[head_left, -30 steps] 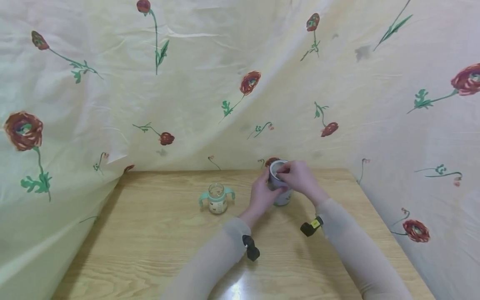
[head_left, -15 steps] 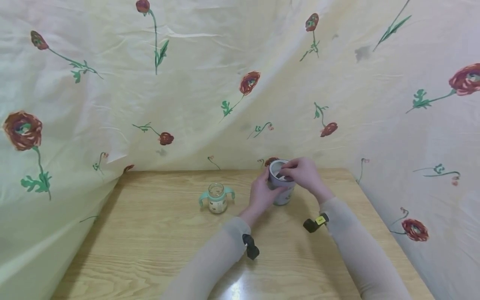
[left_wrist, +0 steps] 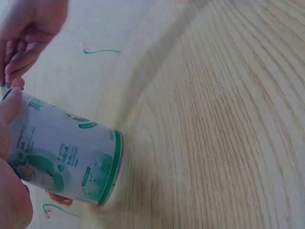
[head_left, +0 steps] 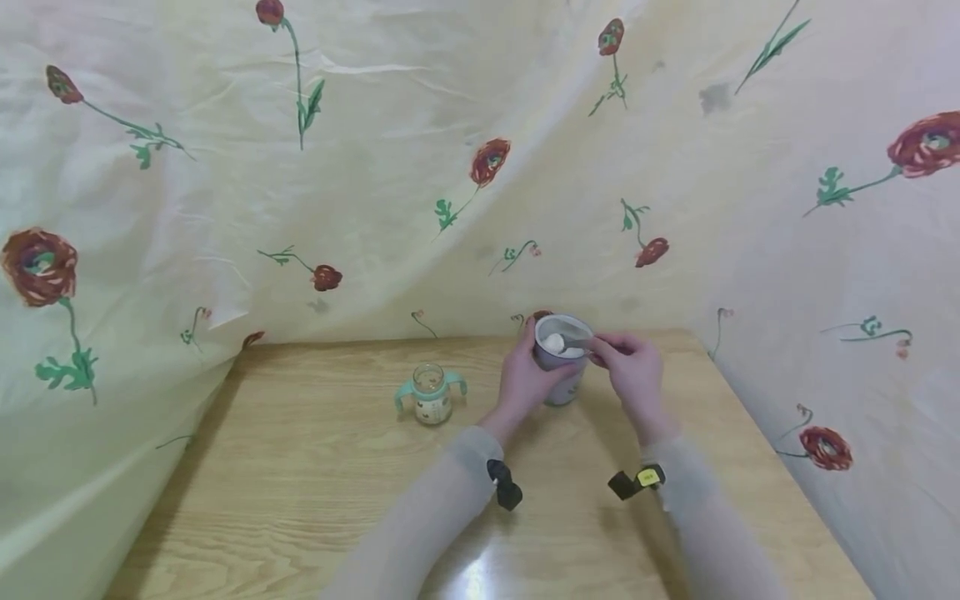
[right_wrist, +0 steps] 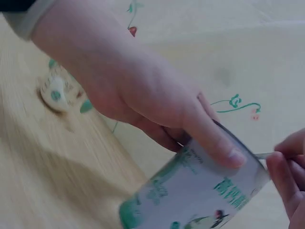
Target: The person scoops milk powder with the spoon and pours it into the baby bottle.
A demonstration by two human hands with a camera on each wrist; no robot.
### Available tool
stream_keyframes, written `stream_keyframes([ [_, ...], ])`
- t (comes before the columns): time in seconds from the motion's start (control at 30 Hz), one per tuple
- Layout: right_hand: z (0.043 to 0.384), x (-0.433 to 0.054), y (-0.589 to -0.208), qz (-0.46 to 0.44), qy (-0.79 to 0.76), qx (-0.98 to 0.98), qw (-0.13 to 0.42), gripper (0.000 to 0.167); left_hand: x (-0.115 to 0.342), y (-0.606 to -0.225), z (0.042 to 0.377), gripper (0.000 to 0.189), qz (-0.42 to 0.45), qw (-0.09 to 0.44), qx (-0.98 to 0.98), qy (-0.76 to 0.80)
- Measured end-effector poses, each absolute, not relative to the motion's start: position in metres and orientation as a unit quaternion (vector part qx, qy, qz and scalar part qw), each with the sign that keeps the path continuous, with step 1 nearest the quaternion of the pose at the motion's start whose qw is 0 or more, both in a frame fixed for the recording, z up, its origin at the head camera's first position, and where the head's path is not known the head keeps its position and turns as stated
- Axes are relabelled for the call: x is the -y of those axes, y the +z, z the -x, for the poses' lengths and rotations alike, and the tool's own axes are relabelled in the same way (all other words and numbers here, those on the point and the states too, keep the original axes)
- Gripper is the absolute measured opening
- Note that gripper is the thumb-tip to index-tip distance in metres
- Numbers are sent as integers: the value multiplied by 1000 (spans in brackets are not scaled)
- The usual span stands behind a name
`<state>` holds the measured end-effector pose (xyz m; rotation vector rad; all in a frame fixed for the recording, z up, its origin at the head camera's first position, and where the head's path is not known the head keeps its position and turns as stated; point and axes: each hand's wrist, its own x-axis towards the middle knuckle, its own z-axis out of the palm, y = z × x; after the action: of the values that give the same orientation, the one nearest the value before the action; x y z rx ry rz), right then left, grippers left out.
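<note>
My left hand [head_left: 522,379] grips a white tin [left_wrist: 76,148] with green print near its open top, thumb along the near side. White powder fills the bowl of a small scoop [head_left: 555,342], which lies over the tin's mouth. The scoop's thin handle [right_wrist: 261,155] is pinched between thumb and fingers of my right hand [head_left: 633,375], just right of the rim. To the left of the tin, a clear baby bottle [head_left: 432,407] with two teal handles stands upright and uncapped on the table.
The wooden table [head_left: 315,500] ends at the back against a hanging cream cloth [head_left: 390,167] printed with red flowers. The same cloth drapes down both sides. A black camera is strapped to each wrist over beige sleeves.
My right hand has drawn back to the right from inside the tin, bringing the powder-filled scoop up into sight at its mouth. My left hand keeps its grip on the tin.
</note>
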<state>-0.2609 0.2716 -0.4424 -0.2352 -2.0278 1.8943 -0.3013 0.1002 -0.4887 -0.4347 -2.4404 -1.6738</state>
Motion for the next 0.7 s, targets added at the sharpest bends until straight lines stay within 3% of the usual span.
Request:
stream_keyframes([
  [0.13, 255, -272, -457, 104, 715, 656, 217, 22, -105, -485, 301, 112, 125, 67, 800, -583],
  [0.37, 252, -263, -466, 122, 757, 582, 272, 28, -105, -482, 304, 106, 105, 51, 795, -595],
  [0.7, 249, -247, -478, 108, 752, 559, 332, 14, -100, -482, 305, 93, 112, 50, 797, -591],
])
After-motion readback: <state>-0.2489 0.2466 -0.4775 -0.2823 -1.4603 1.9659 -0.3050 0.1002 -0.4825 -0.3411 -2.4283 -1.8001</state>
